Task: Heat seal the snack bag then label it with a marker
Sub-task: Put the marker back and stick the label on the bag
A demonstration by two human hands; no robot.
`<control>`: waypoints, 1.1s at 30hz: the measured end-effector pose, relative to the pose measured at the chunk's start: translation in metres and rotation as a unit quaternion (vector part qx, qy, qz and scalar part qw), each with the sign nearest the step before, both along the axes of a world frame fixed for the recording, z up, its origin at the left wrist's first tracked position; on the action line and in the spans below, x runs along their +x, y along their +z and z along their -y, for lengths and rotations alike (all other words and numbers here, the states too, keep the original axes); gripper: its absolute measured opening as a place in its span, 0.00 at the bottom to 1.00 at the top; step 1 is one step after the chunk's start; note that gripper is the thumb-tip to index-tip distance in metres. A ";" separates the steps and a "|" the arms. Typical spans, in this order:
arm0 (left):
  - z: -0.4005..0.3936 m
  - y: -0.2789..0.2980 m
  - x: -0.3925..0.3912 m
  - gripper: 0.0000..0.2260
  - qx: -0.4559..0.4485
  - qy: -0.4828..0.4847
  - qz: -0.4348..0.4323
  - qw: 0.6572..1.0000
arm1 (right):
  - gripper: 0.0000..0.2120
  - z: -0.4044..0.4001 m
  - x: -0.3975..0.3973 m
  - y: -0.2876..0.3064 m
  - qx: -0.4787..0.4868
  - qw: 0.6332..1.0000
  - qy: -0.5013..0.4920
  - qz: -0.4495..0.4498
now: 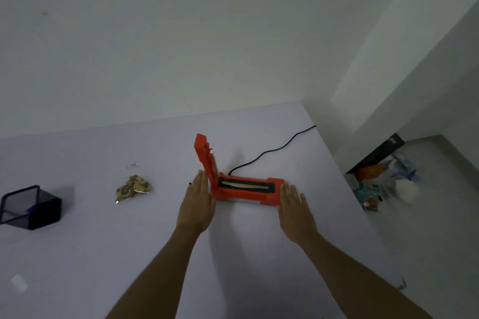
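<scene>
An orange heat sealer (246, 189) lies on the pale table (103, 254) with its lid swung upright at the left end and the sealing strip showing. My left hand (198, 202) rests flat against the sealer's left end, fingers straight. At the sealer's right end my right hand (291, 204) is placed the same way. Neither hand grips anything. A clear snack bag (133, 187) of brown cookies sits on the table to the left, apart from both hands. A dark mesh holder (31, 207) at the far left has something blue inside.
A black power cord (272, 149) runs from the sealer's back toward the table's far right edge. A white wall stands behind the table. On the floor to the right lies a heap of bags and packets (383, 179). A small white scrap (18, 282) lies near left.
</scene>
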State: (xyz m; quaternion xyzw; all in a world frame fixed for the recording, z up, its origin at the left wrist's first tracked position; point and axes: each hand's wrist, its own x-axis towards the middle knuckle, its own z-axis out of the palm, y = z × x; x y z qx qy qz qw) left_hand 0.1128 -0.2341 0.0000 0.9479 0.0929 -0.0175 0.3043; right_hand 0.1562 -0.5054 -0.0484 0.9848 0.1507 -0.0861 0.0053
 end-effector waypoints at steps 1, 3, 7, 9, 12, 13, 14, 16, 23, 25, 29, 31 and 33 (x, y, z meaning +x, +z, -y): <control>0.004 0.000 0.001 0.28 -0.006 0.003 0.001 1.000 | 0.31 0.000 -0.001 -0.001 0.010 1.000 0.001 -0.006; 0.012 -0.001 0.003 0.32 -0.005 0.000 0.004 1.000 | 0.36 0.001 0.000 -0.001 0.017 1.000 0.004 -0.018; 0.028 -0.003 0.005 0.36 0.003 -0.030 -0.015 0.999 | 0.34 0.008 0.008 -0.005 0.029 0.999 0.022 -0.018; 0.033 -0.007 0.005 0.36 0.020 -0.058 -0.014 0.998 | 0.31 0.012 0.011 -0.007 0.024 0.999 0.032 -0.013; 0.037 -0.015 0.008 0.37 0.028 -0.061 -0.021 0.998 | 0.30 0.011 0.017 -0.007 0.031 0.999 0.037 -0.021; 0.038 -0.016 0.009 0.38 0.030 -0.055 -0.027 0.998 | 0.31 0.010 0.018 -0.008 0.037 0.998 0.038 -0.025; 0.039 -0.018 0.009 0.38 0.035 -0.049 -0.028 0.998 | 0.33 0.010 0.020 -0.008 0.043 0.998 0.039 -0.027; 0.042 -0.019 0.009 0.39 0.045 -0.039 -0.026 0.998 | 0.33 0.010 0.025 -0.009 0.045 0.997 0.045 -0.033; 0.041 -0.021 0.024 0.40 0.060 0.013 -0.036 0.997 | 0.38 -0.003 0.064 -0.007 0.062 0.994 0.079 -0.042; 0.040 -0.020 0.032 0.39 0.046 0.038 -0.047 0.997 | 0.40 -0.011 0.077 -0.006 0.072 0.993 0.081 -0.048; 0.030 -0.021 0.054 0.40 0.043 0.068 -0.059 0.995 | 0.43 -0.032 0.107 -0.004 0.094 0.990 0.077 -0.073; 0.023 -0.022 0.066 0.40 0.047 0.076 -0.060 0.994 | 0.43 -0.042 0.123 -0.004 0.099 0.989 0.079 -0.079; 0.015 -0.023 0.078 0.40 0.051 0.082 -0.061 0.993 | 0.43 -0.051 0.138 -0.002 0.101 0.988 0.083 -0.081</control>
